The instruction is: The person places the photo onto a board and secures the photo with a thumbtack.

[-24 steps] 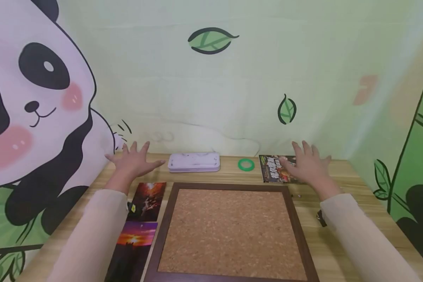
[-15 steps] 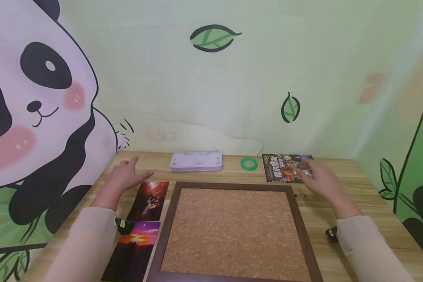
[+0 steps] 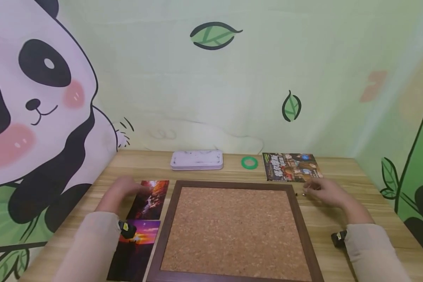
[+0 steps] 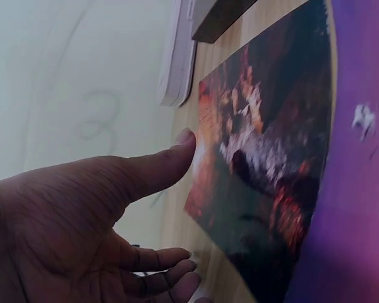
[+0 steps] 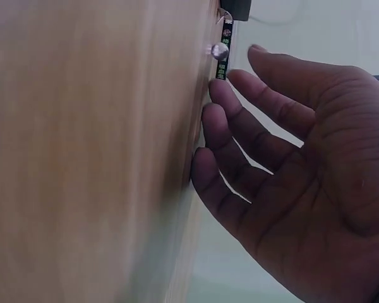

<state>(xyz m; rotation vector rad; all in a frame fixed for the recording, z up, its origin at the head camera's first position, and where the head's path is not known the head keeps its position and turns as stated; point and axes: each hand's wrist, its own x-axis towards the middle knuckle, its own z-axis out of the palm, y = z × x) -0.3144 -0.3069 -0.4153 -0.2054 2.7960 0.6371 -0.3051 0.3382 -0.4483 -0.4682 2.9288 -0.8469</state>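
The fingers [image 5: 216,126] of the right hand [image 3: 326,192] are held loosely bent and slightly apart, with nothing gripped; a small shiny pin [image 5: 220,52] is seen just past their tips, and whether it is touched cannot be told. Near the same fingertips a tiny dark object [image 3: 296,194] is shown, and just beyond them a printed booklet [image 3: 283,168] is laid. On the other side, the left hand [image 4: 76,221] is held with thumb and fingers well apart, nothing gripped, over the outer edge of a red autumn photo [image 3: 156,199]; contact cannot be confirmed. Nearer the person than these fingers, a sunset photo [image 3: 137,254] is laid. Between the two sets of fingers, and nearer the person, a framed corkboard [image 3: 232,231] is placed; farther off than either set, a pale case [image 3: 196,160] and a green tape ring [image 3: 243,163] are seen. Compared with half a second earlier, both hands are found lower and nearer: the right is shifted from the booklet towards the pin, the left onto the autumn photo's edge. The reach is judged nearly complete, since nothing appears lifted yet.
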